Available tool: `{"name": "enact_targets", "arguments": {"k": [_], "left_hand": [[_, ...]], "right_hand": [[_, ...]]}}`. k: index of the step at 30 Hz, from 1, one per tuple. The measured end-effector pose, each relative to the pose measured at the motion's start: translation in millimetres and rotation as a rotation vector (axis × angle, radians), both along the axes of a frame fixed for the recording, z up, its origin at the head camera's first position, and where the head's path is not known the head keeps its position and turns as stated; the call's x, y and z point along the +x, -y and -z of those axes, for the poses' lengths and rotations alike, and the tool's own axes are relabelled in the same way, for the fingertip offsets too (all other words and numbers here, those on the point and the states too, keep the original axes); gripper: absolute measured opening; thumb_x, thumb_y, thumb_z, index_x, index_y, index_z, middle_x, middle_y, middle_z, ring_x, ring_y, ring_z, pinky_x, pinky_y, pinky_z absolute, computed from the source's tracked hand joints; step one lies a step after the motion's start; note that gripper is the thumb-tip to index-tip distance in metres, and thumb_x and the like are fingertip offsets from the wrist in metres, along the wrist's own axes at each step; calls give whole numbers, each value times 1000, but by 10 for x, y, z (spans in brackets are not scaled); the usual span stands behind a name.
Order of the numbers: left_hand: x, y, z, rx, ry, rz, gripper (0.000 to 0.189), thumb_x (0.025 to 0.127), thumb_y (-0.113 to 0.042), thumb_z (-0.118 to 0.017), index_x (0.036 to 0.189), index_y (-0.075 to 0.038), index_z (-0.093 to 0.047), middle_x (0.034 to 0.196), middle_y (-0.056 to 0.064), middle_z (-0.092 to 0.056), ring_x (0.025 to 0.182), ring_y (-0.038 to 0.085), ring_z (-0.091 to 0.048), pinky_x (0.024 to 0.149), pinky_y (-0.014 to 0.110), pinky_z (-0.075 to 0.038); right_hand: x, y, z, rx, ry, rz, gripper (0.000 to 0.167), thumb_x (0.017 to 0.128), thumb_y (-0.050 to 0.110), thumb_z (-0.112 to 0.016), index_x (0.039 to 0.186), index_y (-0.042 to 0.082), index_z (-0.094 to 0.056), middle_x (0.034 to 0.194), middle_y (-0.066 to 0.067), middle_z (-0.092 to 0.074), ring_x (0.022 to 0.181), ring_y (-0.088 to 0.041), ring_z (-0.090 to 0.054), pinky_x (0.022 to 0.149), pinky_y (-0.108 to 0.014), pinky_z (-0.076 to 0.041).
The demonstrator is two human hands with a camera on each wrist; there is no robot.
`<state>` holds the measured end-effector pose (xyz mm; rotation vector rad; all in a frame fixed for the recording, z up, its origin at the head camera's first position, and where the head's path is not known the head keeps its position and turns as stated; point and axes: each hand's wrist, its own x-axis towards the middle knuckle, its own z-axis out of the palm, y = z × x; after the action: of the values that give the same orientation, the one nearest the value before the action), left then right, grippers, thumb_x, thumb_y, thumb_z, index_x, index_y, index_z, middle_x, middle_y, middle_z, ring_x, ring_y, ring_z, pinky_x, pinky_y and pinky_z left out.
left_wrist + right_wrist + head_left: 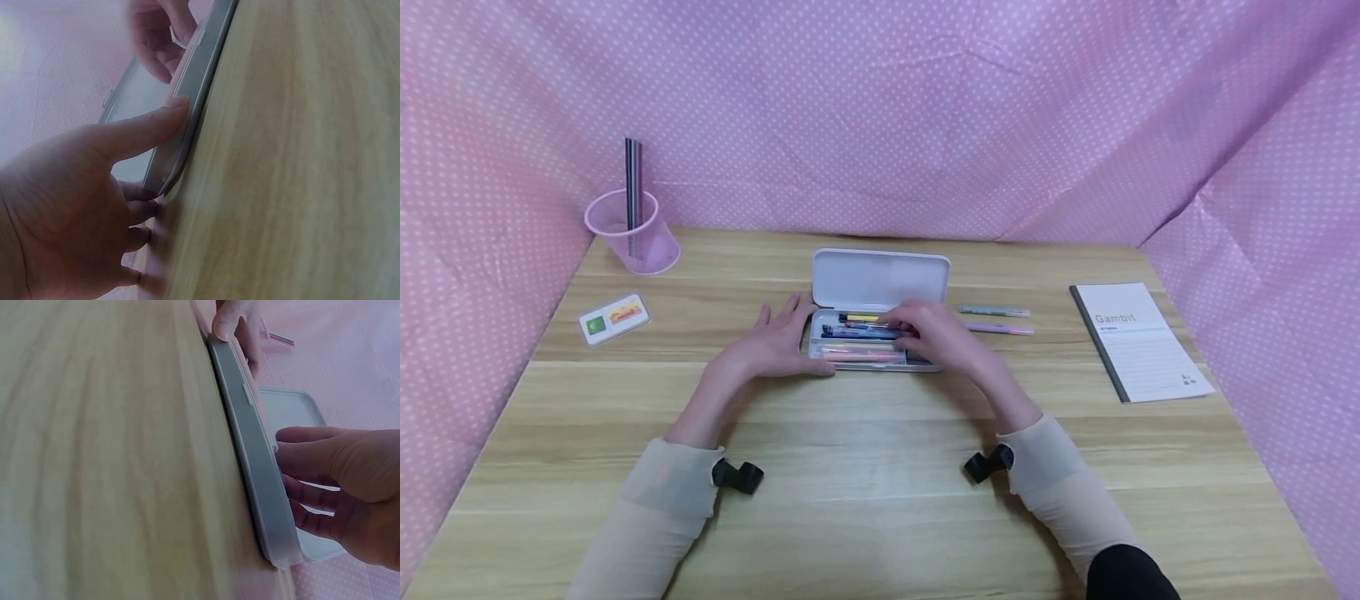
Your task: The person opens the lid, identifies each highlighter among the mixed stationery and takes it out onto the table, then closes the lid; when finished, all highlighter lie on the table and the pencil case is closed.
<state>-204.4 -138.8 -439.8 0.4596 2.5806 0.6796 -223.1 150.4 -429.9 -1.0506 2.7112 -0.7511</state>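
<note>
An open white pencil case (880, 279) lies mid-table, lid tilted back, with several pens and markers (861, 332) inside. My left hand (778, 343) is spread at its left end. The left thumb (169, 119) presses the front wall, while the other fingers reach round the end. My right hand (934, 333) is over the right half of the tray, its bent fingertips among the pens. In the right wrist view, thumb and index finger (306, 450) come close together at the rim; I cannot tell whether they pinch a pen.
Right of the case lie a green pen (994, 312) and a purple pen (1000, 329). A notebook (1138, 342) is farther right. At the left stand a pink mesh cup (651, 248) with dark striped pencils (634, 179) and, nearer, a small white picture box (613, 319). Polka-dot cloth surrounds the table.
</note>
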Motion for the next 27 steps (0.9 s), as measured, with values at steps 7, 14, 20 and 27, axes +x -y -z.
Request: {"name": "enact_targets", "arguments": {"k": [7,14,20,27], "left_hand": [[-2,1,-8,-1,0,2,116,82,-63,-76,165,-12,-12,174,20,0,162,40,4,129,64,7],[0,1,-14,1,5,0,118,82,-63,-76,166,-12,-10,174,21,1,162,40,4,129,64,8],[6,5,2,-1,9,1,120,83,-64,-75,166,-11,-6,174,22,1,162,40,4,129,64,8],[5,13,-2,6,7,1,119,82,-64,-75,166,-12,-9,174,21,1,162,40,5,129,64,8]], "right_hand": [[17,19,9,46,-5,8,32,95,7,-72,126,12,-72,119,-8,-73,112,-23,-68,99,-43,-57],[28,41,17,72,1,22,30,96,7,-71,126,12,-73,114,-8,-72,105,-22,-66,93,-40,-58],[43,46,15,84,9,36,28,96,9,-71,123,12,-74,111,-6,-71,100,-19,-64,88,-38,-58],[45,40,13,66,-6,24,25,96,9,-71,121,12,-74,109,-6,-71,100,-20,-65,89,-39,-58]]}}
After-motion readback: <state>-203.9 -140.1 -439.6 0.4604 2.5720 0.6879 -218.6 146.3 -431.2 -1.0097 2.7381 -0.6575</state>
